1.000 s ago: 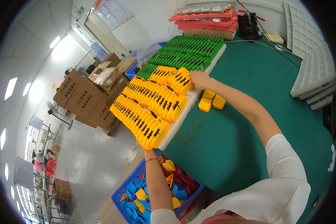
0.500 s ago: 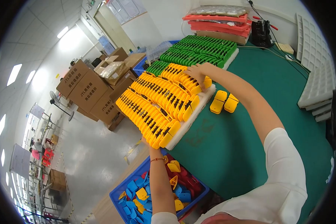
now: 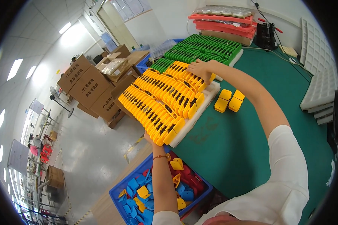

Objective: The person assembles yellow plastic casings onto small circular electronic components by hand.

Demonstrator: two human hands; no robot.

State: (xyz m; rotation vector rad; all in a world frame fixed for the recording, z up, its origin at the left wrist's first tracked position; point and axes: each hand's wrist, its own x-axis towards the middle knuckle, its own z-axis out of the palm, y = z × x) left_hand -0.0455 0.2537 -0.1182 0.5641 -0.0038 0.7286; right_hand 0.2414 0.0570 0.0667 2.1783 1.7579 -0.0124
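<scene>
Rows of yellow plastic clips [image 3: 165,98] with black middles stand packed on a white tray [image 3: 199,112], which reaches past the table's left edge. My left hand [image 3: 148,138] is at the tray's near-left end, mostly underneath it; its fingers are hidden. At the far right end of the rows, my right hand [image 3: 199,69] has its fingers curled over the end yellow clips, the thumb down along their outer side. Two loose yellow clips [image 3: 229,100] lie on the green tabletop [image 3: 229,146] right of the tray.
Green clips [image 3: 204,48] fill another tray behind. Below my left forearm, a blue bin [image 3: 210,187] holds blue, yellow and red plastic pieces. Red trays [image 3: 221,26] are stacked at the back, white trays [image 3: 319,86] at the right. Cardboard boxes [image 3: 88,88] stand on the left.
The view has shifted slightly. More of the tray's white right edge shows beside the yellow clips. Both hands keep nearly the same places at the tray.
</scene>
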